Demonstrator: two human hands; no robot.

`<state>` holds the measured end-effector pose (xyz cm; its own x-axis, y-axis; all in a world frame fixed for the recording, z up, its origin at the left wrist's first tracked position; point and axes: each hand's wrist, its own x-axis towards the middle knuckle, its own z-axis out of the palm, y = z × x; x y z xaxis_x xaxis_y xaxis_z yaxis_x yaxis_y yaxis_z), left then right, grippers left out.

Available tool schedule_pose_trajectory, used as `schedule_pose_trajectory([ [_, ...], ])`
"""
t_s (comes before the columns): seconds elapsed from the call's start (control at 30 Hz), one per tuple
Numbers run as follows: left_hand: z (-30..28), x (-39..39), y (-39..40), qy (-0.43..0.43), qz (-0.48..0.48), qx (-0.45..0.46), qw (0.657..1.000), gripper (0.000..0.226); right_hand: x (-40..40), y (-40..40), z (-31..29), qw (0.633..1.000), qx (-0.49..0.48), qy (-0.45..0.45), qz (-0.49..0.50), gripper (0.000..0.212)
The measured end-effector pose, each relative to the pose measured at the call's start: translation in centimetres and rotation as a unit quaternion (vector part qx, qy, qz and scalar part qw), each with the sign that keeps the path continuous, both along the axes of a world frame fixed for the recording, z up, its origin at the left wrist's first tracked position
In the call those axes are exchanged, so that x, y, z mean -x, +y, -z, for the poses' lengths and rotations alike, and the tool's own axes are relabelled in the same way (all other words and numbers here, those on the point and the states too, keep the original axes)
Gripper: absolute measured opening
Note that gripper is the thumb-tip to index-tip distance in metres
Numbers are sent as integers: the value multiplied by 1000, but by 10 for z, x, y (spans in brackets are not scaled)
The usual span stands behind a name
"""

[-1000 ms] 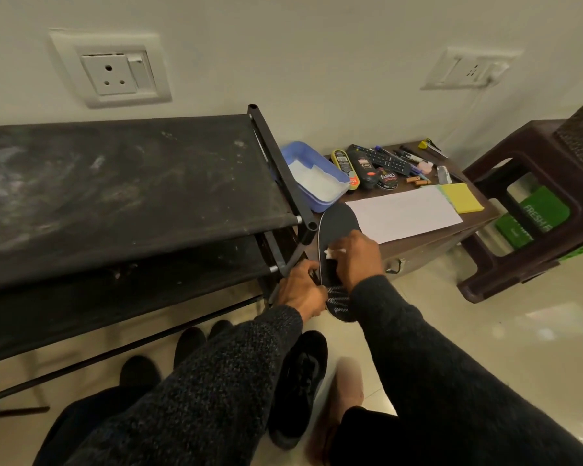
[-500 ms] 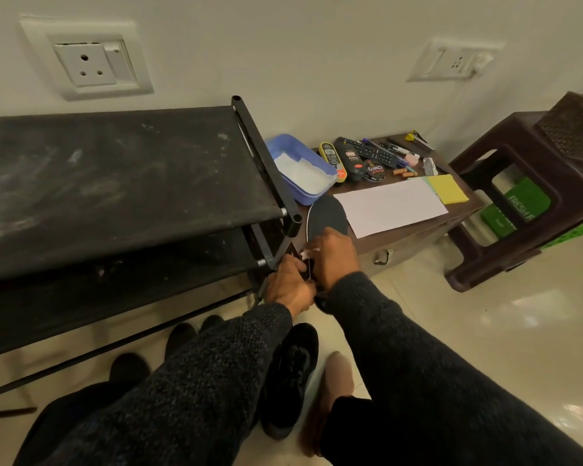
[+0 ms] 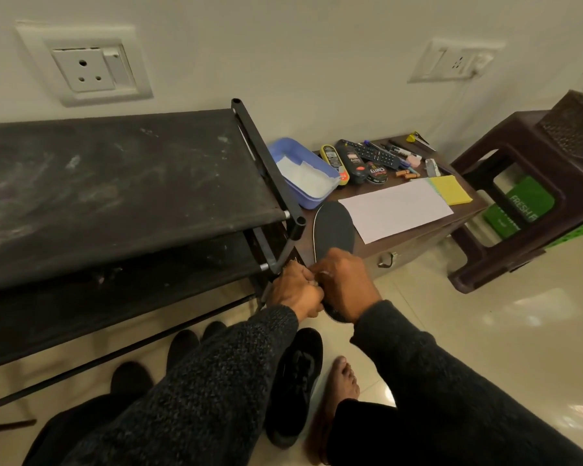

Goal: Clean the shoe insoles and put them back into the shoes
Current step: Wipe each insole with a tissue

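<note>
Here your left hand [image 3: 295, 290] and right hand [image 3: 342, 284] both grip the black insole [image 3: 334, 230], fingers curled. Something white, perhaps a wipe, shows between them.

There were two hands, left [image 3: 295, 290] and right [image 3: 345, 284], one insole [image 3: 334, 228], one black shoe [image 3: 295, 385], one blue tub [image 3: 305, 173], two wall sockets [image 3: 88, 67] [image 3: 455, 62] and one sheet of paper [image 3: 396, 208].

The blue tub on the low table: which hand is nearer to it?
Right. The right hand lies on the insole just below the blue tub; the left hand sits further left and lower, beside the rack leg.
</note>
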<state>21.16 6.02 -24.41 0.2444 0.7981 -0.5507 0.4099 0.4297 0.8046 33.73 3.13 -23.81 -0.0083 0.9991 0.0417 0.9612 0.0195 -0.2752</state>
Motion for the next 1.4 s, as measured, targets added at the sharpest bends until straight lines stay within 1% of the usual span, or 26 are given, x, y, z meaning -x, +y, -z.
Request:
schedule_pose_trajectory([
  [0.1,-1,0,-1,2,2,-2,1000,26,-10,14,-2,998,-16,30,47,14],
  [0.17,-2,-1,0,-6,-3,0,1000,26,-19,34,3,997,-19,10,78,19],
  [0.23,-2,-2,0,4,3,-11,1000,24,-32,52,6,994,-6,-1,110,23],
  [0.37,-2,-5,0,31,35,-26,999,33,-44,69,6,985,8,30,171,24],
  [0.43,-3,-6,0,29,59,-43,997,43,-37,60,4,985,9,31,168,24],
  [0.5,-6,-5,0,30,82,-69,994,57,-31,44,3,990,4,31,136,21],
  [0.57,-7,-4,0,42,101,-83,990,64,-30,25,1,995,7,31,94,18],
  [0.63,-7,-3,1,54,110,-85,989,68,-33,13,-2,997,15,33,66,19],
  [0.7,-8,-3,2,64,112,-89,988,68,-40,14,-2,997,19,31,68,20],
  [0.77,-8,-3,2,70,110,-95,987,68,-50,27,0,994,17,19,110,21],
  [0.87,-5,-6,2,70,112,-91,987,72,-61,44,0,980,30,35,192,22],
  [0.97,-5,-8,4,74,125,-85,986,73,-53,39,2,975,20,47,218,21],
  [1.03,-7,-7,5,80,134,-88,984,73,-47,26,0,976,16,57,211,20],
  [1.13,-10,-5,6,84,140,-86,983,74,-38,0,-9,983,21,72,170,19],
  [1.27,-14,-4,5,66,128,-67,987,77,-34,-18,-12,991,37,58,118,19],
  [1.33,-15,-5,5,58,122,-63,989,77,-36,-12,-9,991,32,50,123,18],
  [1.4,-17,-6,4,57,124,-64,989,77,-41,1,-3,988,18,35,150,17],
])
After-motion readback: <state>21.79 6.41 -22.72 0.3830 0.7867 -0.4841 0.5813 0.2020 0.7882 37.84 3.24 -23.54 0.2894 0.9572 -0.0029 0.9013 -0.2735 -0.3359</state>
